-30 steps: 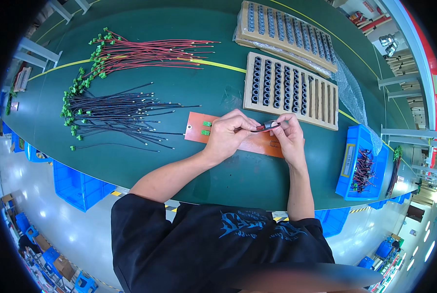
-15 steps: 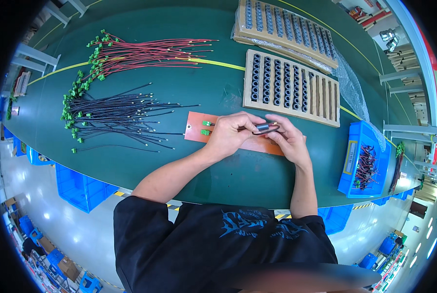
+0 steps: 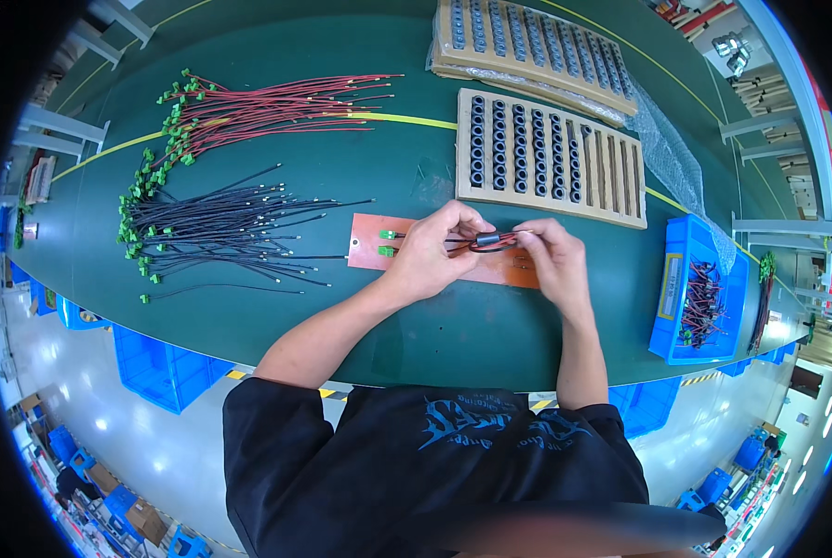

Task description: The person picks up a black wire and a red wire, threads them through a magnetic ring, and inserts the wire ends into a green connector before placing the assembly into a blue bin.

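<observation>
My left hand (image 3: 434, 249) is closed on a pair of wires near a small black ferrite core (image 3: 487, 239). The wires loop round and through this dark cylinder, which sits between my two hands. Right of the core, my right hand (image 3: 555, 259) pinches the red and black wire loop (image 3: 507, 243) between thumb and fingertips. Two green connectors (image 3: 388, 242) at the wires' other end lie on an orange-brown board (image 3: 365, 251) below my hands. My left fingers hide part of the wires.
Red wires (image 3: 286, 107) and black wires (image 3: 239, 219) with green connectors lie spread at left. A cardboard tray (image 3: 611, 219) of black cores stands behind my hands, another tray (image 3: 527, 70) beyond it. At right, a blue bin (image 3: 662, 321) holds wired pieces beside bubble wrap (image 3: 672, 158).
The core and wire loop have shifted slightly left and up. My right hand has drawn away from the core and now pinches the wires at its right. The whole view has shifted slightly.
</observation>
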`<action>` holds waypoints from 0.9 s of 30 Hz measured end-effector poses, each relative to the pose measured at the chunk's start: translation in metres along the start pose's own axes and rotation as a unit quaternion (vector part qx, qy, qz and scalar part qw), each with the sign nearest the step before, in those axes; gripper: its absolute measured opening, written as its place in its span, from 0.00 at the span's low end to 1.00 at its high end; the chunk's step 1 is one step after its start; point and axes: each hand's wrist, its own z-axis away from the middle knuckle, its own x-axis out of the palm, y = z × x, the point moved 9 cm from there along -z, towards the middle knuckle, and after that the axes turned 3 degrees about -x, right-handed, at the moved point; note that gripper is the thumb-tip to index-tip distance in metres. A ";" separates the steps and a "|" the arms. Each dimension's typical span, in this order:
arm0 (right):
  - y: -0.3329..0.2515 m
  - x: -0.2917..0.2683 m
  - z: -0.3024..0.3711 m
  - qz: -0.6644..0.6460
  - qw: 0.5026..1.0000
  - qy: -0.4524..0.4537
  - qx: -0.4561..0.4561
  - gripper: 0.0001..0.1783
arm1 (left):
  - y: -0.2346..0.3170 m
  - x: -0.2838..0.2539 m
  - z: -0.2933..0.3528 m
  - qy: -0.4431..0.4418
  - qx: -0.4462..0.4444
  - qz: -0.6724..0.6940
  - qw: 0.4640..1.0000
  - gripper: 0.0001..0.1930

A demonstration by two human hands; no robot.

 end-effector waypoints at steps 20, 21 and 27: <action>0.037 -0.065 0.015 -0.445 0.894 0.047 -0.037 0.07 | 0.024 0.086 -0.059 -0.208 0.066 -0.141 0.966 0.10; 0.044 -0.066 0.013 -0.445 0.892 0.072 -0.018 0.07 | 0.018 0.084 -0.063 -0.189 0.031 -0.100 0.976 0.09; 0.059 -0.068 0.005 -0.391 0.915 0.092 0.048 0.06 | 0.021 0.088 -0.081 -0.137 -0.005 -0.085 0.987 0.07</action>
